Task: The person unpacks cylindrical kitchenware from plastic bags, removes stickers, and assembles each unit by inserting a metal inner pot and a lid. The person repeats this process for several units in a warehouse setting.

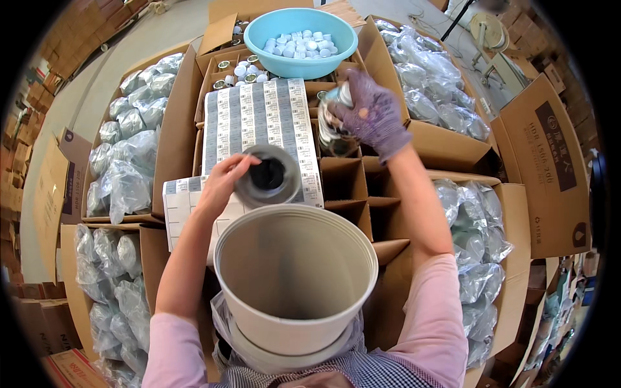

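Two hands busy above one cream bucket, mid-frame.
Left of centre, the bare left hand has its fingers closed on the edge of one blurred grey round piece, seemingly to leave its dark middle clear; above and right of centre, the gloved right hand grips glassy ware, too blurred to count. Cardboard dividers beneath presumably space the contents. One blue basin, top centre, bears uncountable pale caps; four cartons of bagged goods flank everything.
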{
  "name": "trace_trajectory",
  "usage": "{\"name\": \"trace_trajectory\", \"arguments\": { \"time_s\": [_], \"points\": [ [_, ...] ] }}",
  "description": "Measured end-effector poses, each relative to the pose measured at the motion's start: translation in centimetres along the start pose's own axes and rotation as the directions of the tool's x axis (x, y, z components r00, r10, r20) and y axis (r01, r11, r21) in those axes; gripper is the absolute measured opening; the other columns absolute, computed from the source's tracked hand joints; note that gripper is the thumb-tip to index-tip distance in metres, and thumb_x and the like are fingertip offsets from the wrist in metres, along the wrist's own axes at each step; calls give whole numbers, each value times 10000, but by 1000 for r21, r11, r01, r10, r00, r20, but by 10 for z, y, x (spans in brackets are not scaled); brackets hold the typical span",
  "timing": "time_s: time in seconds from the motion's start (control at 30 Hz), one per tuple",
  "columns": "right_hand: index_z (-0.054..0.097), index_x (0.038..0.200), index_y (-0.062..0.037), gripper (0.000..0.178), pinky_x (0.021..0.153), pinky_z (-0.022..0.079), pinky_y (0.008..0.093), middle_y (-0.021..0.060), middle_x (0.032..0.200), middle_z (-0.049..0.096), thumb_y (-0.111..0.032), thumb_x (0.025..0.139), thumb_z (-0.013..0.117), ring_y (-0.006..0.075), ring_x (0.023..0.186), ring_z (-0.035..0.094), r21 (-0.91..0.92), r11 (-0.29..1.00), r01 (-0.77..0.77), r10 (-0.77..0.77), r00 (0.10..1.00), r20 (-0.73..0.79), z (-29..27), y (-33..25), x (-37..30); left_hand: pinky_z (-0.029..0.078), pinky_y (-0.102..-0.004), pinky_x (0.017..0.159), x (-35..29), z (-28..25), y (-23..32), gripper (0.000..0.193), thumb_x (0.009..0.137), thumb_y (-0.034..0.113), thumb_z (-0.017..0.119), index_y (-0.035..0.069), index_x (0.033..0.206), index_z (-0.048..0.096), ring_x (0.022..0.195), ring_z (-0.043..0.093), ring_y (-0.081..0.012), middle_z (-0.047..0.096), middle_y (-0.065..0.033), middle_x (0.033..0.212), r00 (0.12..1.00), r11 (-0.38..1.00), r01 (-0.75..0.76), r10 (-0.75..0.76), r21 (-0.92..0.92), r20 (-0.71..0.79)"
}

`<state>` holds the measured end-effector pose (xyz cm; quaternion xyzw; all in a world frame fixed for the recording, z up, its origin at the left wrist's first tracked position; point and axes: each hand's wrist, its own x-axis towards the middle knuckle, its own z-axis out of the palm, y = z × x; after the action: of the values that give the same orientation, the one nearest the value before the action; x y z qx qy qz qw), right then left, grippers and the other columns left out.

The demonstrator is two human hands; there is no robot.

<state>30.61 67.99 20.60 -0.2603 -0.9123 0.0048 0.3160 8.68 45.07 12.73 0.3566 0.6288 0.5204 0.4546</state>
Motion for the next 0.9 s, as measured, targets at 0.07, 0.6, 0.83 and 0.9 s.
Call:
{"name": "trace_trajectory", "arguments": {
  "time_s": [0.07, 0.6, 0.83, 0.9],
  "points": [
    [470, 1343, -113, 618, 725, 550, 407, 147, 985, 660, -343, 824, 714, 343, 906, 667, 16, 983, 185, -181, 977, -116, -66, -53, 10, 478, -344, 895, 12, 22, 25, 544, 984, 541, 466, 52, 1044, 696, 1086, 566, -182, 642, -102, 1102, 983, 959, 159, -132, -237, 124],
    [276, 1517, -52, 822, 1008, 447, 332, 173, 1499, 354, -367, 874, 680, 248, 1328, 432, 996, 70, -52, 281, 959, 30, -95, -107, -4, 507, -395, 946, -50, 37, 43, 669, 986, 587, 392, 73, 1412, 436, 1184, 565, -220, 582, -104, 1294, 807, 569, 106, 429, -815, 405],
    [212, 1528, -47, 962, 1106, 324, 377, 131, 1449, 376, -229, 722, 704, 251, 1334, 378, 971, 96, -220, 96, 973, 211, -109, -153, -78, 439, -324, 1007, -105, 39, 12, 825, 955, 669, 349, -3, 1431, 399, 1142, 564, -183, 515, -140, 1315, 961, 763, -105, 244, -638, 133],
    [299, 1493, -35, 964, 1082, 351, 359, 119, 1374, 458, -247, 673, 760, 226, 1265, 449, 895, 102, -435, 27, 900, 435, -120, -153, -91, 436, -303, 999, -120, 49, 34, 927, 913, 753, 310, 12, 1466, 378, 1123, 559, -186, 429, -150, 1358, 975, 824, -191, 221, -533, -6]
  ]
}}
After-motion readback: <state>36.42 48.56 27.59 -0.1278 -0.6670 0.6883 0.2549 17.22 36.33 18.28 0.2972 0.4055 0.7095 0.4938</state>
